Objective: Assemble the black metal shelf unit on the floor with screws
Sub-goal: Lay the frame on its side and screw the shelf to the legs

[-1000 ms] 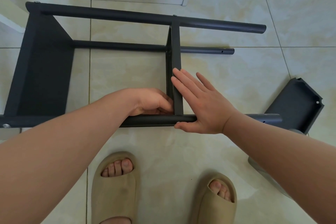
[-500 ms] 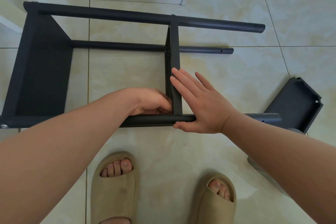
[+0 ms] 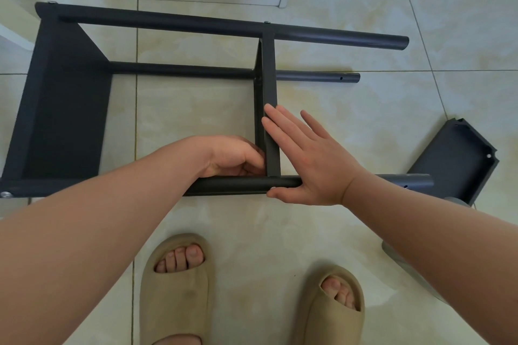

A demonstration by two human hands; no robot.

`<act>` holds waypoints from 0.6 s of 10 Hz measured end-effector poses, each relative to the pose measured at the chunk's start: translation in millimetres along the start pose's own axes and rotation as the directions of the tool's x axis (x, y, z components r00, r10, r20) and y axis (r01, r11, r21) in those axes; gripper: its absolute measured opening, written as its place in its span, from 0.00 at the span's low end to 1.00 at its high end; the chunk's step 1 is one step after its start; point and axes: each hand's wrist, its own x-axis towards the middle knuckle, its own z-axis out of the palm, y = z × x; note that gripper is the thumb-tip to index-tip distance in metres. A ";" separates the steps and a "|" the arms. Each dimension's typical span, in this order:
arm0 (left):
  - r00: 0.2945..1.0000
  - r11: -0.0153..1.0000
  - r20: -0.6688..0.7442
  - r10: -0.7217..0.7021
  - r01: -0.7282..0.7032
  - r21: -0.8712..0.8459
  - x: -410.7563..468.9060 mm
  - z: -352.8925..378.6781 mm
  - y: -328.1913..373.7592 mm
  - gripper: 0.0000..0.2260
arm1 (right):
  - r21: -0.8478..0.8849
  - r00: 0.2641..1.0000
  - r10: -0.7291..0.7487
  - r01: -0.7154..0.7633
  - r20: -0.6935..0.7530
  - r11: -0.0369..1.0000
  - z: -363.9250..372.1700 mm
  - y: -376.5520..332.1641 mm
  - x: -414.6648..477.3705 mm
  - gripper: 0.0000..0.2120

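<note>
Shelf (image 3: 269,84) stands on edge between the hands, long axis running away from the person, near end meeting the post (image 3: 238,184) that lies crosswise. The right hand (image 3: 311,159) presses flat against its right face. The left hand (image 3: 232,157), nearer where they meet, curls at its left face, and what it holds cannot be told.
</note>
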 end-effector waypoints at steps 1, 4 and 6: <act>1.000 1.000 -0.029 0.007 -0.006 0.020 2.3 -1.7 -1.9 0.08 | -0.005 1.000 0.002 -0.002 -0.001 1.000 0.5 -0.3 -0.2 0.51; 0.998 0.998 -0.010 0.069 -0.069 -0.011 3.0 -1.7 -1.4 0.12 | 0.004 1.000 -0.001 0.001 -0.009 1.000 0.0 0.0 -0.1 0.51; 0.996 0.996 0.021 0.086 -0.085 -0.020 0.9 -0.9 -0.1 0.11 | -0.003 1.000 0.001 -0.001 0.006 1.000 -0.6 -0.1 0.2 0.51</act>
